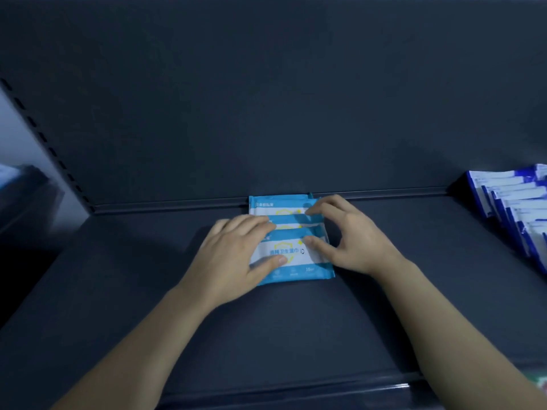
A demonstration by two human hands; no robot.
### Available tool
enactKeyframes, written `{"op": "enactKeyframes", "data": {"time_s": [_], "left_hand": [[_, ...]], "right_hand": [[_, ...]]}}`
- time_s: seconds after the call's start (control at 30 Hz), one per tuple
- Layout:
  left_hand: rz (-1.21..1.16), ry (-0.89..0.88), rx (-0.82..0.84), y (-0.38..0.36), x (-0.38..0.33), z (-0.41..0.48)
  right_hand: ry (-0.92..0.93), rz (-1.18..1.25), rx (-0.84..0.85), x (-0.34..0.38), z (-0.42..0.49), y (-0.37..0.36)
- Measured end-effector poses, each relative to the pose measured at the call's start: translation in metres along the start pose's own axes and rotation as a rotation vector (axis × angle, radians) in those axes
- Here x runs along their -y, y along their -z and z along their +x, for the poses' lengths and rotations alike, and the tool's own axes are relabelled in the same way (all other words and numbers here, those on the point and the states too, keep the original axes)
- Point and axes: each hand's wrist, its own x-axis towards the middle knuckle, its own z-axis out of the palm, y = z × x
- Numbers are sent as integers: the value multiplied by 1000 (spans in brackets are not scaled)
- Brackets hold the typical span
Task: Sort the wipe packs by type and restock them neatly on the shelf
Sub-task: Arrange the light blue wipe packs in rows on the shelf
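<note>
A short row of light-blue and white wipe packs [296, 255] lies overlapped on the dark shelf [266, 327], reaching back to the rear panel. My left hand [233, 255] rests flat on the left side of the front pack, thumb on its lower edge. My right hand [352, 238] brackets the right side, with the thumb touching the front pack and the fingers touching a pack behind it. Dark-blue and white wipe packs [515, 211] stand in a leaning row at the far right of the same shelf.
The shelf's rear panel [266, 113] rises right behind the light-blue packs. A slotted upright [44, 140] bounds the left side. The shelf's front lip [296, 392] runs under my forearms. Bare shelf lies between the two groups of packs.
</note>
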Motion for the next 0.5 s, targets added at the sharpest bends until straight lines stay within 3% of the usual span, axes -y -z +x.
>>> {"op": "enactKeyframes", "data": {"time_s": [0.27, 0.5], "left_hand": [[203, -112, -42, 47, -63, 1], [243, -282, -135, 73, -194, -14]], "right_hand": [[-29, -268, -45, 42, -35, 50], [-216, -525, -227, 53, -189, 141]]}}
